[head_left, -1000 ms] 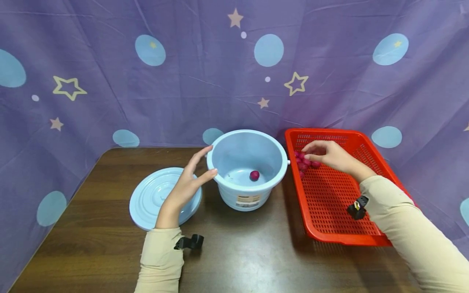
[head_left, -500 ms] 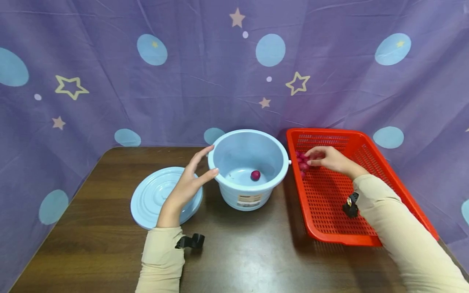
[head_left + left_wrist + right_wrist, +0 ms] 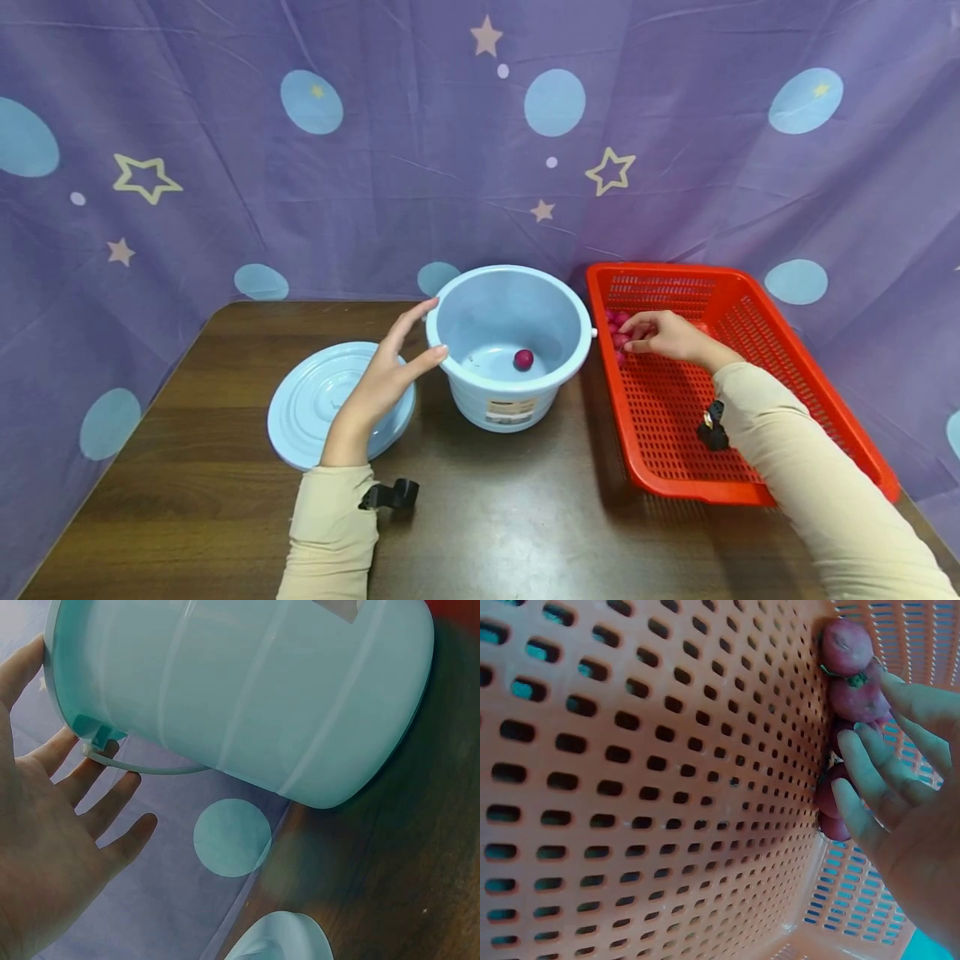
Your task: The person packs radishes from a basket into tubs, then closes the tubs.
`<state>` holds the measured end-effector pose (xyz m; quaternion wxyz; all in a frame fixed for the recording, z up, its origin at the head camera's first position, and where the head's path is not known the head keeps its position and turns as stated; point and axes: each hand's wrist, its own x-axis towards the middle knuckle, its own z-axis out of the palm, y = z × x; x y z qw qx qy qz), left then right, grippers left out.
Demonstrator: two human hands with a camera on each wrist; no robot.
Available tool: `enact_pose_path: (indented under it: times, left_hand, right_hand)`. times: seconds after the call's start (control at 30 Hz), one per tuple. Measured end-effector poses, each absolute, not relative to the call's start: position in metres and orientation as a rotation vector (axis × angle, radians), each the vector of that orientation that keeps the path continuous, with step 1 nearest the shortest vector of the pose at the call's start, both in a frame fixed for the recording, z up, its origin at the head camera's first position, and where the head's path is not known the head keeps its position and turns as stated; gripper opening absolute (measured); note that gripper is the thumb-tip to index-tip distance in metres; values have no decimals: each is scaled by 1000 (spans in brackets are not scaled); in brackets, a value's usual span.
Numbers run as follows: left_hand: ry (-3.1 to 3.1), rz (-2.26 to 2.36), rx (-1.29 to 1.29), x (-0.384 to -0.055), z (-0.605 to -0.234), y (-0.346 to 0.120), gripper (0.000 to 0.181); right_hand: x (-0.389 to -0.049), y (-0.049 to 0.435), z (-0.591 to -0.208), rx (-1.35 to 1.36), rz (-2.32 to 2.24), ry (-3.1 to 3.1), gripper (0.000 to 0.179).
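A light blue lid [image 3: 303, 408] lies flat on the brown wooden surface [image 3: 487, 517], partly hidden by the left hand [image 3: 382, 383] reaching above it. This hand is open, thumb and fingers spread apart at the left side of the rim of a light blue bucket [image 3: 467, 402]. In the left wrist view, the bucket's thin handle [image 3: 161, 770] runs just beside the fingertips. The bucket stands upright, with a paper label [image 3: 512, 410] on its front, and one dark red radish [image 3: 523, 359] sits on its bottom.

Just right of the bucket is a red basket [image 3: 697, 489] with slotted walls and floor. A cluster of radishes [image 3: 620, 341] lies inside against its left wall, near the back. The right hand [image 3: 666, 335] is down in the basket, thumb and fingertips at these radishes; I cannot tell whether it grips one. A beige sleeve [image 3: 817, 492] leads from it toward the lower right.
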<state>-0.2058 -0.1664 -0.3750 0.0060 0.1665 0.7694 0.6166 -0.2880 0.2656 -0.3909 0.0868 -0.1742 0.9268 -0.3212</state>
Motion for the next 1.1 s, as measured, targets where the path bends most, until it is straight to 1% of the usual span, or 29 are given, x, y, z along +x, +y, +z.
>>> enact_pose_path:
  times: [0.2, 0.4, 0.77, 1.1]
  left_hand:
    - [2410, 1938, 530, -206, -375, -166, 65]
    - [2410, 1942, 538, -206, -376, -166, 65]
    - [2440, 1919, 550, -207, -376, -167, 64]
    - [2419, 1920, 545, -206, -374, -167, 65]
  right_hand:
    - [-287, 260, -393, -498, -838, 2852, 26]
    - [-286, 256, -395, -464, -759, 2890, 29]
    - [-286, 258, -392, -465, -783, 2869, 27]
    - [-286, 263, -376, -467, -804, 2827, 31]
